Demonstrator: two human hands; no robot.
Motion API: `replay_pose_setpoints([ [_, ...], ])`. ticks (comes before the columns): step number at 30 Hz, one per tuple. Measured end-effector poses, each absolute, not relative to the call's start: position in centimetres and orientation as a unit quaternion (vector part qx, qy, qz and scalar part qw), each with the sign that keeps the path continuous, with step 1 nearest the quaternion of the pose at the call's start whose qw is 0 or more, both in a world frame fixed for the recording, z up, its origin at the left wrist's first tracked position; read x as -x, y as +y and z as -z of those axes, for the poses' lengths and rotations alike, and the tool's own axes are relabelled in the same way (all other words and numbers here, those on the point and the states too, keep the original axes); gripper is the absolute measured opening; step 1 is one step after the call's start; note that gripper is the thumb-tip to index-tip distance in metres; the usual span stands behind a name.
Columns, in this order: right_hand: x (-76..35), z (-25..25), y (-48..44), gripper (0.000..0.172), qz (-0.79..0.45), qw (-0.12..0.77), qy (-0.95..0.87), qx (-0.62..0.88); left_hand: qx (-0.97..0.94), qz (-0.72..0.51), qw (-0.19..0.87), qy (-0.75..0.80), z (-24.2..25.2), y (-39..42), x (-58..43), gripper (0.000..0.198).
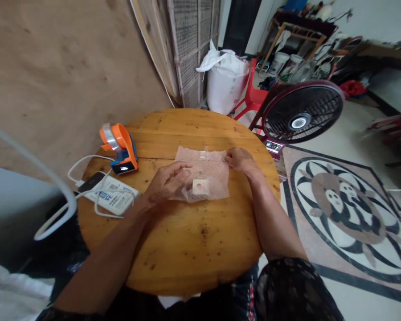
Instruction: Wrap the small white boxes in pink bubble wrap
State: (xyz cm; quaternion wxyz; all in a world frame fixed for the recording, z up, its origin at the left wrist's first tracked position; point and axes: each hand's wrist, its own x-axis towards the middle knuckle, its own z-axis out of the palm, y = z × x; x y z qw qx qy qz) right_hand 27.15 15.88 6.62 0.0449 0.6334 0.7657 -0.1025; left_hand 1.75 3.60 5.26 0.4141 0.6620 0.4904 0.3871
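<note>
A sheet of clear bubble wrap [214, 167] lies spread on the round wooden table [187, 240]. On its near part sits a small pale box [200, 187] with a reddish round mark on top. My left hand [167, 180] rests on the wrap's left side, fingers stretched out and apart, just left of the box. At the far right corner of the sheet, my right hand [239, 159] has its fingers closed on the wrap's edge. A strip of clear tape [204, 154] seems to lie across the far edge of the wrap.
An orange and blue tape dispenser [122, 149] stands at the table's left. Nearer me lie a white box [112, 196], a dark phone-like device [92, 182] and white cables. Beyond the right edge are a fan [302, 113], a red chair [254, 96] and a white sack [225, 82].
</note>
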Motion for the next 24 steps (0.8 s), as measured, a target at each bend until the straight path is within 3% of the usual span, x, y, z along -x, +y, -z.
replay_pose_setpoints([
  [2, -27.2, -6.6, 15.9, 0.022, 0.106, 0.039, 0.766, -0.633, -0.632, -0.371, 0.519, 0.441, -6.2, 3.2, -1.2, 0.047],
  [5, -27.3, -6.5, 15.9, 0.022, 0.110, 0.035, 0.763, -0.636, -0.627, -0.196, 0.668, 0.349, -7.3, 2.6, -0.8, 0.042],
  [8, -27.3, -6.4, 16.0, 0.022, 0.110, 0.035, 0.762, -0.637, -0.646, -0.101, 0.688, 0.316, -7.4, 2.3, -1.3, 0.036],
  [11, -27.3, -6.3, 16.1, 0.022, 0.109, 0.035, 0.763, -0.636, -0.661, -0.205, 0.596, 0.408, -6.7, 2.5, -2.1, 0.031],
  [15, -27.3, -6.3, 16.2, 0.021, 0.110, 0.037, 0.763, -0.635, -0.722, -0.352, 0.325, 0.500, -5.8, 3.4, -2.8, 0.022],
  [18, -27.4, -6.2, 16.1, 0.021, 0.107, 0.035, 0.764, -0.635, -0.796, -0.311, 0.238, 0.461, -5.2, 3.6, -3.2, 0.045],
  [21, -27.5, -6.2, 16.2, 0.021, 0.109, 0.034, 0.765, -0.634, -0.813, -0.258, 0.259, 0.453, -4.5, 3.2, -3.7, 0.087],
  [24, -27.6, -6.3, 16.3, 0.020, 0.119, 0.038, 0.764, -0.633, -0.824, -0.223, 0.277, 0.441, -3.7, 2.7, -4.3, 0.107],
])
